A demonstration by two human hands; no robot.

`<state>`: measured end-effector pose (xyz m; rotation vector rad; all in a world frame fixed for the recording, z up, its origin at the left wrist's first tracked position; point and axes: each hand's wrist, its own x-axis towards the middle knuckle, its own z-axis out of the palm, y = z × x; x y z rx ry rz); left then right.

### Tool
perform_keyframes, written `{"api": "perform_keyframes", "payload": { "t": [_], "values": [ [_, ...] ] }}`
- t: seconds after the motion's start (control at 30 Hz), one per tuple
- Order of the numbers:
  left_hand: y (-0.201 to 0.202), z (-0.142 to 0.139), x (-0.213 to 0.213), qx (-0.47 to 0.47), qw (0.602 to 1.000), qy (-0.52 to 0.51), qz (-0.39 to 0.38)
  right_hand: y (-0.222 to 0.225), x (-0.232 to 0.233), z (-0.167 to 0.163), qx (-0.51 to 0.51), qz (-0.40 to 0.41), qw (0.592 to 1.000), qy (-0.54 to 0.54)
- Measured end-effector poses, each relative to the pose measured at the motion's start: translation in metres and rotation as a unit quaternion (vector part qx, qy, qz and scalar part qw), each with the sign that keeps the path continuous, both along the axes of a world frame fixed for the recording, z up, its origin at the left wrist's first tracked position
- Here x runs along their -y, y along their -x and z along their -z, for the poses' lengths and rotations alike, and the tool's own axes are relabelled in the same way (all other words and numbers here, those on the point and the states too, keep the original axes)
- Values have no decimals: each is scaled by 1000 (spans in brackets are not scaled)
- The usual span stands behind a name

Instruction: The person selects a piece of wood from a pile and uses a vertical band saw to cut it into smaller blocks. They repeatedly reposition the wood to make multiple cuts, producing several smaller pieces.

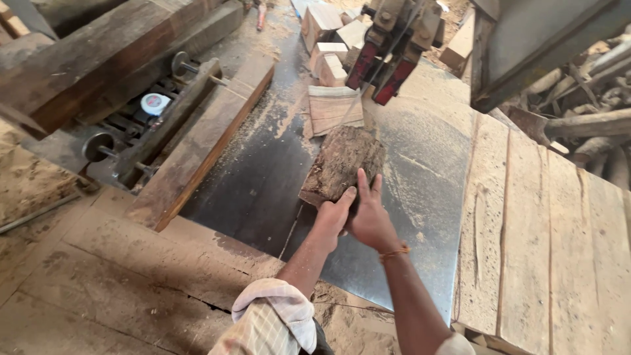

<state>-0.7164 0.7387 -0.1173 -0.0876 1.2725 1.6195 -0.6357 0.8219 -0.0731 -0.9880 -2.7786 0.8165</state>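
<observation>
A: Fig. — what do we see at the hands?

B: Both hands press on one rough bark-covered block (342, 164), which lies flat on the dark metal worktop (263, 190), approx. at its middle. The left hand (333, 213) sits at the block's near edge w/ thumb on top and fingers (347, 196) curled over the corner: a partial clasp, not a closed fist. The right hand (369, 217) lies just beside it, touching the same near edge; its fingers (363, 181) are stretched out almost straight and flat along the bark, so spread and pressing rather than clenched. We note an orange thread band (394, 252) on the right wrist and a rolled checked sleeve (273, 315) on the left arm.

A: And beyond the block?

B: Just past its far end lies a pale sawn slab (335, 108), grain showing; we cannot tell if the two touch. Above that hangs the red-and-metal saw guide assembly (388, 52). Further back, several pale cut blocks (328, 46) are stacked together.

A: Surface and surroundings?

B: The worktop is dusted w/ sawdust, thickest along the slot running toward us. Left of it, a long timber rail (204, 141) runs diagonally; beyond that, rollers and a heavy beam (98, 59). Right of it, a pale plank deck (545, 230), and logs (591, 125) piled at the upper right. Worn boards, sawdust-strewn, make up the floor (98, 283) nearest us.
</observation>
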Motion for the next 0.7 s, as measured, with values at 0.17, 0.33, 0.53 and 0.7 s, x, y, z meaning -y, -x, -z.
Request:
{"api": "perform_keyframes", "payload": {
  "t": [0.17, 0.33, 0.53, 0.7],
  "values": [
    [-1, 14, -8, -35, 999, -4, 19, 3, 12, -2, -16, 22, 996, -81],
    [3, 9, -7, -37, 998, -9, 41, 7, 13, 4, 4, 61, 996, -71],
    [-2, -9, 2, -13, 994, 69, 86, 2, 18, 2, -3, 50, 993, -104],
    [-5, -5, 6, -31, 998, -1, 52, 0, 26, -3, 24, 64, 994, -80]
  ]
}}
